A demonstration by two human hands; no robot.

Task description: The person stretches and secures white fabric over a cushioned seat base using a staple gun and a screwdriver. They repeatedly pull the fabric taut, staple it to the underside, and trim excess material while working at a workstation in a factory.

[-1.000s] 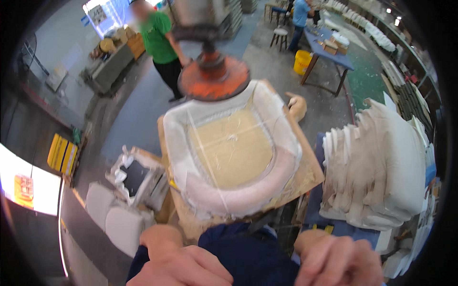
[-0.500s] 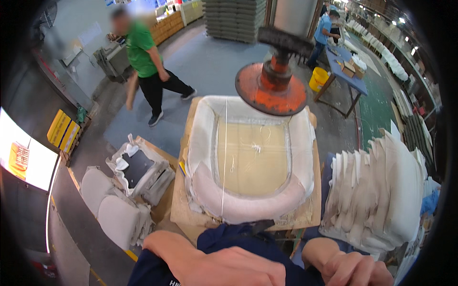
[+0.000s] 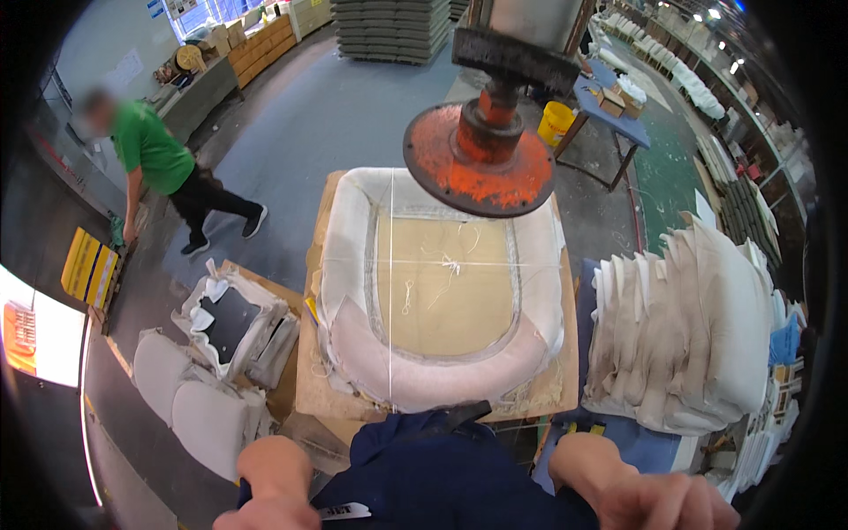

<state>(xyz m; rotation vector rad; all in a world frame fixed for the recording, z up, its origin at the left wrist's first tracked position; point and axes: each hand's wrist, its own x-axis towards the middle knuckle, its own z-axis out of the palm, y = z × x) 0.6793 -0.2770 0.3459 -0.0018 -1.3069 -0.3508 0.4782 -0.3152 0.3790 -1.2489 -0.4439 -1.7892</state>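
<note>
In front of me lies a rounded, padded cover piece of white and pale pinkish cloth, its wide opening showing a tan board inside. A thin white cord runs front to back over it and another runs across it; a small tuft of white thread lies near the middle. My left hand is low at the lower edge, its fingers mostly cut off and blurred. My right hand is at the lower right with curled fingers; whatever they hold, if anything, is hidden. Both hands are apart from the cover.
An orange press disc hangs over the far right of the cover. Stacked pale covers stand on the right, grey-white cushions on the left. A person in green walks at the left. A yellow bucket stands beyond.
My left hand has moved left and down from in front of my body. The crosswise cord now shows clearly. The person in green has moved left, and the whole view has shifted slightly.
</note>
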